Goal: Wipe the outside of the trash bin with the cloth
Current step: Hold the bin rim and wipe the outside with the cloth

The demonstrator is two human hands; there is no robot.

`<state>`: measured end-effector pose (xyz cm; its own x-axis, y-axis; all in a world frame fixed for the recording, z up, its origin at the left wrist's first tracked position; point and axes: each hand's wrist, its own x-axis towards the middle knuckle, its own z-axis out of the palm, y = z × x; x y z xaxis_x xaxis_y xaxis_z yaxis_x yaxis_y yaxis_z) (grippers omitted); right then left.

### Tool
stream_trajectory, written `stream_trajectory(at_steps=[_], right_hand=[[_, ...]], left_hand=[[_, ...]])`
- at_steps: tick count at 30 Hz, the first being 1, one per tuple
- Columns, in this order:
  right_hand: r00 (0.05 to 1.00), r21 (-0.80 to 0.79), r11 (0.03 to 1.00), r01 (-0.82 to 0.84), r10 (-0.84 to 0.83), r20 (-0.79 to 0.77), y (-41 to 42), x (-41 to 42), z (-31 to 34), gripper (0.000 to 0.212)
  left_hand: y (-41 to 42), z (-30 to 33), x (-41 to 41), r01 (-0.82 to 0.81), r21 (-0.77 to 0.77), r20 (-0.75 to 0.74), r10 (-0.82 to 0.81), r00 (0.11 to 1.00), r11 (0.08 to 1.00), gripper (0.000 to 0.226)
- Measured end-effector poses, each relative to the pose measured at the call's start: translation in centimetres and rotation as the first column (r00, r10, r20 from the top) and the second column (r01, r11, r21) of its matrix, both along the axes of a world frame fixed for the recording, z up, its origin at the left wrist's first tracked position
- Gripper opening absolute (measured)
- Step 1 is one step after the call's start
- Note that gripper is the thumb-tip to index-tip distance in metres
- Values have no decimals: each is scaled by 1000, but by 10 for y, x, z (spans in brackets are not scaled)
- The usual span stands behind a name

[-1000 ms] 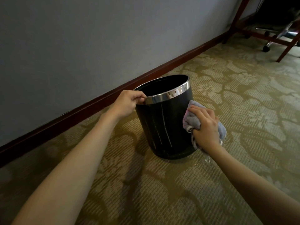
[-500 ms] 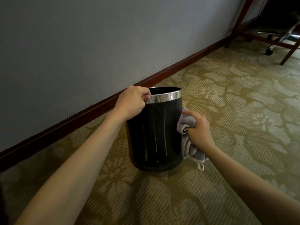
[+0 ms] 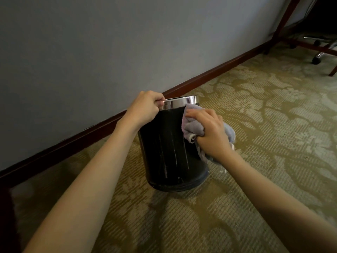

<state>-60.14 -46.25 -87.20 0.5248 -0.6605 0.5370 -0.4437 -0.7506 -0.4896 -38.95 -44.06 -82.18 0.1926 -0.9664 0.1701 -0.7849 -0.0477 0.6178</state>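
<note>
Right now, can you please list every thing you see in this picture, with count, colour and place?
trash bin: one, black with a shiny metal rim, on the carpet near the wall
cloth: one, pale purple-grey, pressed on the bin's upper right side
carpet: one, olive with pale pattern, the floor
baseboard: one, dark red-brown, along the grey wall
chair base: one, metal with wheels, far upper right
left hand: one, gripping the rim
right hand: one, holding the cloth

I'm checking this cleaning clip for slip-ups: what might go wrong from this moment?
The trash bin looks tilted, steadied only by the left hand gripping its chrome rim; a hard push could tip it over. The cloth is bunched in the right hand, with a tail hanging loose, so it may miss strips of the side or drag on the carpet.
</note>
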Motion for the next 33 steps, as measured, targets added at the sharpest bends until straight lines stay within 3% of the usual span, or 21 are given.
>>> stream_trajectory(at_steps=[5,10,18,21,28,33], right_hand=[[965,-179,973,-143,97,-245,11,-19,-22,38],[901,-173,957,-234,147,-408,35,-51,-69,25],[779,-94,922,-376,259,-572,51,-72,-100,32],[828,-149,919,-365,247,-504,43,-61,-83,31],[971,-245,964,-102,44,-233,1,-9,-6,40],[993,-246,969,-16,-15,-121,-4,1,5,31]], left_hand=[[-5,-3,-6,10,-25,-2,-10,1000,1000,24],[-9,-6,-6,8,-36,-15,-9,1000,999,25],[-9,-9,6,-58,-47,-55,55,997,997,34],[-6,-9,7,-53,-48,-74,50,996,997,36],[-5,-8,-11,-8,-65,-71,3,997,998,36],[-5,-7,-14,-22,-59,-42,20,999,998,31]])
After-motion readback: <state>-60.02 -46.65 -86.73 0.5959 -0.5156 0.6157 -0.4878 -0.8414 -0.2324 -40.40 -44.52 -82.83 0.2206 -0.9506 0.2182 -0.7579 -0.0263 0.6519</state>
